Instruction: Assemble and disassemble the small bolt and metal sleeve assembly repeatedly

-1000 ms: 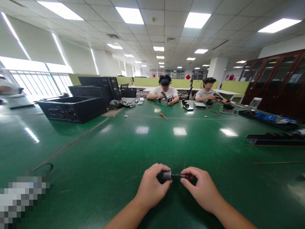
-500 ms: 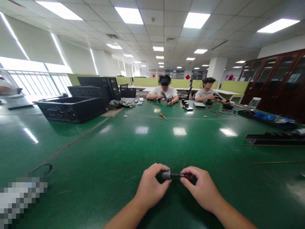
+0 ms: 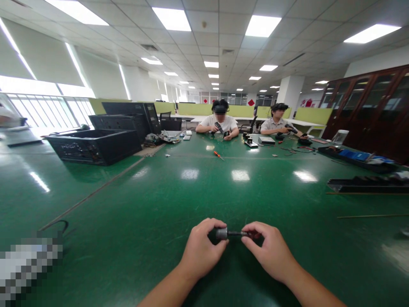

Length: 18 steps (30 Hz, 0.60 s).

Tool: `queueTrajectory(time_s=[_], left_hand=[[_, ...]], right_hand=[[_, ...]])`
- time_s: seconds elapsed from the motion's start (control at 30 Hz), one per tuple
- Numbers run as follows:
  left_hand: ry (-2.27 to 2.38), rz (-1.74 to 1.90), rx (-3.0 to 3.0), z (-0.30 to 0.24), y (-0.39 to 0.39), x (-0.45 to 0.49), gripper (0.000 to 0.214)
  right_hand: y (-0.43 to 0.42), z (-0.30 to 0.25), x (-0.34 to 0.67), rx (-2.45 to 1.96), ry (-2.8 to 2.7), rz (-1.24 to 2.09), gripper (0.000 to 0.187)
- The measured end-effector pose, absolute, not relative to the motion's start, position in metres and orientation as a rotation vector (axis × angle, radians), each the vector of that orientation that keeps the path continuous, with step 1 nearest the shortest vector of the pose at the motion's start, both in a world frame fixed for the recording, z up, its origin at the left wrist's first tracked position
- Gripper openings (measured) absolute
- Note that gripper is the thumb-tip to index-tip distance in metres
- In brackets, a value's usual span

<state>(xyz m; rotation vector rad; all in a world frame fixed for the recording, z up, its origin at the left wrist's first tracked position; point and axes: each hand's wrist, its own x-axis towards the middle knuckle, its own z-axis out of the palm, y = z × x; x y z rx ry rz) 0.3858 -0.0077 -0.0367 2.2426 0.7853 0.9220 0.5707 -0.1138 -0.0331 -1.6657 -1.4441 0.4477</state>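
Just above the green table (image 3: 191, 200) I hold a small tool (image 3: 230, 233) with both hands. It has a grey metal cylinder end, a thin dark shaft and a reddish end. My left hand (image 3: 202, 250) is closed, pinching the grey cylinder between thumb and fingers. My right hand (image 3: 270, 250) is closed round the reddish end, which its fingers mostly hide. The shaft lies level between the two hands.
Black equipment cases (image 3: 96, 145) stand at the back left. Two people (image 3: 220, 123) work with tools at the far side. A red-handled screwdriver (image 3: 218, 155) lies mid-table. Black trays (image 3: 367, 184) and blue items (image 3: 354, 154) sit at the right. A blurred patch (image 3: 28, 266) covers the lower left.
Both hands stay closed on the tool and have barely moved. The view has shifted very slightly.
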Motion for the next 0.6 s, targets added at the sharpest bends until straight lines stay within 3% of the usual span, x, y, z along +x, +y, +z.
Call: queueTrajectory(time_s=[0.6], left_hand=[[0.801, 0.937, 2.237, -0.0371, -0.0058, 0.3865, 0.025]], right_hand=[[-0.1135, -0.0346, 0.5735, -1.684, -1.430, 0.419, 0.012]])
